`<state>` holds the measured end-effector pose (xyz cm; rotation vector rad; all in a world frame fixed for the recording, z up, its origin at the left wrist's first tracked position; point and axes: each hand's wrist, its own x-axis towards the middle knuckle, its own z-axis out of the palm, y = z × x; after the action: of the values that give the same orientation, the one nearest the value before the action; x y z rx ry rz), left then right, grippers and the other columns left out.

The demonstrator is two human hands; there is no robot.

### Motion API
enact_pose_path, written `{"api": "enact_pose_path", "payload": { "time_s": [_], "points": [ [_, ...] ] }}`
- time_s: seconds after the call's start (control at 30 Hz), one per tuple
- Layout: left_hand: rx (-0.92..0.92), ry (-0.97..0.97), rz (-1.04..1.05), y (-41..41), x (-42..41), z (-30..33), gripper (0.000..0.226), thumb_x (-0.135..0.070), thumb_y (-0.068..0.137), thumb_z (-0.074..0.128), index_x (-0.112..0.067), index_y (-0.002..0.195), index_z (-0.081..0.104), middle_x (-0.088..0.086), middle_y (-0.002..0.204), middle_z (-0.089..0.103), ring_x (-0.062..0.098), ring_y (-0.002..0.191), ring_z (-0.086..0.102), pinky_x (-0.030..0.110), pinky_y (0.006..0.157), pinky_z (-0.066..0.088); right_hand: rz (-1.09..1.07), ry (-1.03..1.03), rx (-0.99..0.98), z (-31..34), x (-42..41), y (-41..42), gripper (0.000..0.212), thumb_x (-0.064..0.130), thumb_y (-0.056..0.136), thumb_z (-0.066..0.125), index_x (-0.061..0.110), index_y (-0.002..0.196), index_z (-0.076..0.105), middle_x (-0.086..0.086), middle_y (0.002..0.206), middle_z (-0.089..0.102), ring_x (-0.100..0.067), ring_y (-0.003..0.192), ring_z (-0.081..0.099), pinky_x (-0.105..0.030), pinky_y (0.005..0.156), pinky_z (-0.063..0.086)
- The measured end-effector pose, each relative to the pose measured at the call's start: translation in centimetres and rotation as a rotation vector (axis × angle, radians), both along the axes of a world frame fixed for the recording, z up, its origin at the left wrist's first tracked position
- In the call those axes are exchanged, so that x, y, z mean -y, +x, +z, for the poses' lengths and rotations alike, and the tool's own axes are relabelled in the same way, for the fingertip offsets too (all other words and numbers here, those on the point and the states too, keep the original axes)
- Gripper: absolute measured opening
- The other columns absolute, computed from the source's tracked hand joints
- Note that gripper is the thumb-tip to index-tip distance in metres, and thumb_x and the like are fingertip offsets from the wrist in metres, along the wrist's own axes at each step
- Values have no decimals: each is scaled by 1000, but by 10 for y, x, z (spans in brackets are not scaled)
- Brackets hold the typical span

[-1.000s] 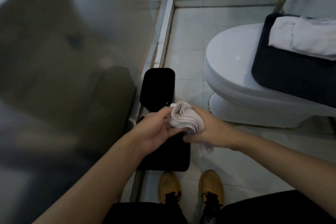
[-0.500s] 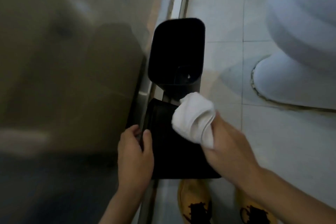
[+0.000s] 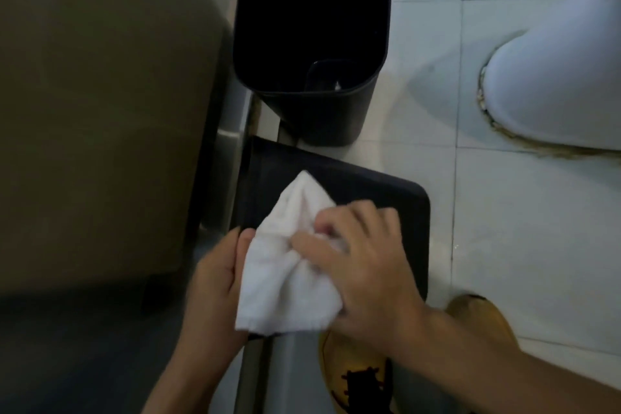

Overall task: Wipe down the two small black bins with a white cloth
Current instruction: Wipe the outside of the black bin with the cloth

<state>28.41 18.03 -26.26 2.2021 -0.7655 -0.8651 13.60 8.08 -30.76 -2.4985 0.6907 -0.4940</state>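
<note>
Bins first: the near black bin (image 3: 396,212) lies by our feet and takes the wiping, while the far black bin (image 3: 312,44) stands open just behind it, not yet touched. Our right hand (image 3: 366,265) bunches the white cloth (image 3: 285,262) and presses it on the near bin's top. Our left hand (image 3: 215,276) seems to grip the bin's left edge, probably to steady it, though the cloth hides the fingertips. We can read no brand, label or writing anywhere.
</note>
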Motion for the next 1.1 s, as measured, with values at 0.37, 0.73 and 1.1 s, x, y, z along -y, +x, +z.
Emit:
{"api": "enact_pose_path", "payload": {
  "time_s": [0.37, 0.73, 1.1],
  "points": [
    [84, 44, 38, -11, 13, 13, 45, -41, 94, 36, -4, 74, 54, 20, 64, 56, 39, 57, 54, 53, 52, 47, -658, 242, -129, -42, 78, -28, 39, 37, 72, 50, 15, 101, 65, -10, 95, 58, -39, 83, 55, -44, 66, 43],
    [238, 6, 15, -11, 12, 7, 42, -15, 99, 43, -11, 57, 41, 4, 49, 43, 9, 45, 43, 23, 43, 30, -265, 85, -4, -15, 36, 11, 48, 30, 75, 61, 23, 123, 63, -10, 118, 58, -31, 93, 54, -41, 73, 43],
    [140, -10, -17, -11, 17, 11, 41, -35, 95, 39, -8, 66, 48, 13, 55, 49, 18, 45, 45, 26, 42, 33, -535, 106, -96, -27, 63, -7, 33, 37, 75, 57, 18, 100, 66, -5, 101, 67, -32, 82, 54, -36, 65, 34]
  ]
}}
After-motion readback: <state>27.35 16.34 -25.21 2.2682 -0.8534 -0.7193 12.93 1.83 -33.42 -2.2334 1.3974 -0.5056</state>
